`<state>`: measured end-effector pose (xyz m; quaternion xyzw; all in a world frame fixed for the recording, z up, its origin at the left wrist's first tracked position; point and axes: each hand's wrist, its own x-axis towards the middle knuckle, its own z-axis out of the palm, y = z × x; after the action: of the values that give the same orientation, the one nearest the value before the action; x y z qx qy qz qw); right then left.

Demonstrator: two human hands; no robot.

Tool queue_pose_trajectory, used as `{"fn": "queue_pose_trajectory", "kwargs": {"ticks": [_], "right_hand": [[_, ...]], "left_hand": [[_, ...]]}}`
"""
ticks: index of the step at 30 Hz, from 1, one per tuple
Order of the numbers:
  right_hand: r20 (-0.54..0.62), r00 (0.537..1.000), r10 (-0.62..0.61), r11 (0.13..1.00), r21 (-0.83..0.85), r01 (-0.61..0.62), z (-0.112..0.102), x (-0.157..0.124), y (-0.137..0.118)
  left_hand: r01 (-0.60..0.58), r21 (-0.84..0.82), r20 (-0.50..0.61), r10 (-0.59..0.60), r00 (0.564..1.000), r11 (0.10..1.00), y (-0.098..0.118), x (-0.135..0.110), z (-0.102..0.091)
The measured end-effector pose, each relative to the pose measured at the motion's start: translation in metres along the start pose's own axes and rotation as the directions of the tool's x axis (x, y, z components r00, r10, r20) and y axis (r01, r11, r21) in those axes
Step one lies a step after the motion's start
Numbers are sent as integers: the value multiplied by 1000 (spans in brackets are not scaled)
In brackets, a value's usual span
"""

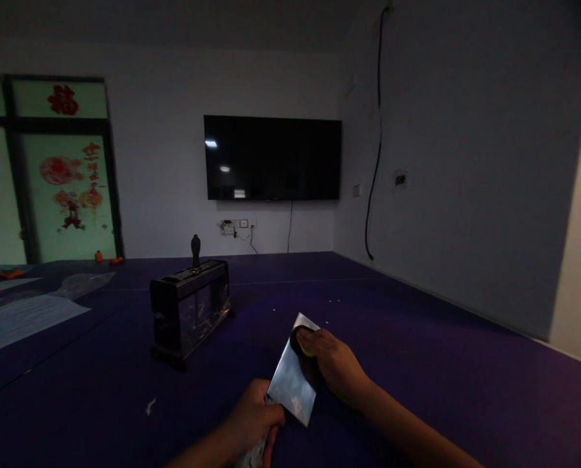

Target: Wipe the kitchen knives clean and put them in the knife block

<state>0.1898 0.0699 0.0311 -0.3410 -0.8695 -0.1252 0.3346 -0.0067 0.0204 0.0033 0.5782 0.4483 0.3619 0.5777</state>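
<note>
Purple worktop beneath. Landmark: black case, upright on it, base down, presumably for stability. Metal plate: right of the case and nearer us, slanting away; we cannot tell whether its far end rests on anything. Our left hand has its grip closed on the plate's near-left edge, probably to steady it. Our right hand, fingers bent over a dark pad, holds it against the plate's far part; the left grip likely counters that push.
</note>
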Motion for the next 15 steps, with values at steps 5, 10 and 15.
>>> {"fn": "queue_pose_trajectory", "kwargs": {"ticks": [5, 10, 15], "right_hand": [[-39, 999, 7, 999, -38, -8, 6, -3, -1], [6, 999, -50, 998, -48, 50, 8, -6, -11], [45, 988, -145, 988, -40, 147, 5, -5, -24]], "left_hand": [[-18, 16, -38, 19, 999, 1000, 0, -1, 2], [-15, 37, -87, 18, 996, 999, 3, -1, 3], [-64, 39, -51, 66, 997, 997, 0, 2, 3]]}}
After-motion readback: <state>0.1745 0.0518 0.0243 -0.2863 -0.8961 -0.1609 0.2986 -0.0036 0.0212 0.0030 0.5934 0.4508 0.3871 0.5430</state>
